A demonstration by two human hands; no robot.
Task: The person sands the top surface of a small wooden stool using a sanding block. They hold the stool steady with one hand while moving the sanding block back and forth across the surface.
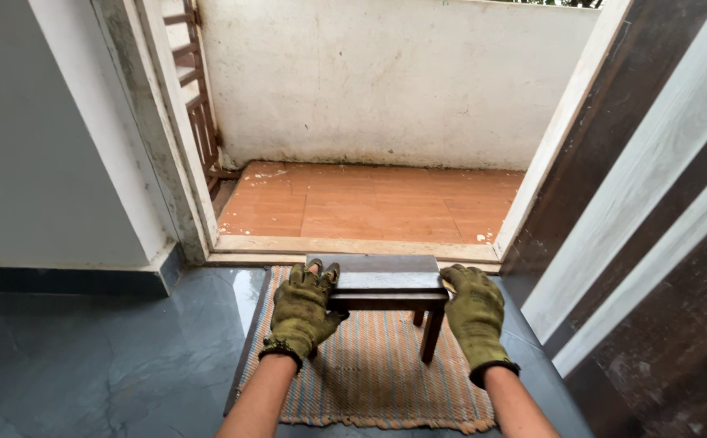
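Head view: small dark wooden stool (382, 280) held level above the far end of a striped woven mat (370, 369), just inside the door threshold (353, 247). One front leg shows under the right side of the seat; the others are hidden behind the seat and gloves. Can't tell if the legs touch the mat or hang just above it.

Left hand (301, 312), in an olive work glove, clamps the seat's left end, fingers curled over the top, palm on the side rail. Right hand (475, 312), same glove, is pressed flat against the right end, fingers pointing forward along the edge, more a squeeze than a wrap. So both are closed on the stool, holding it from opposite ends.

Handling notes, my read:
- The grip is symmetric, good. Keep the seat flat so the load stays split between both ends.
- Right hand relies on friction only. Hooking the fingers under the rail would be safer.
- The mat is loose on a glossy grey floor (110, 357), which looks wet near the mat's left edge. Slip risk underfoot.
- Watch the raised threshold lip and the dark door (662, 243) close on the right; there's little side clearance.

Beyond the threshold: orange-tiled balcony floor (370, 203), stained white wall (386, 81), wooden rack (199, 105) leaning at the left corner.
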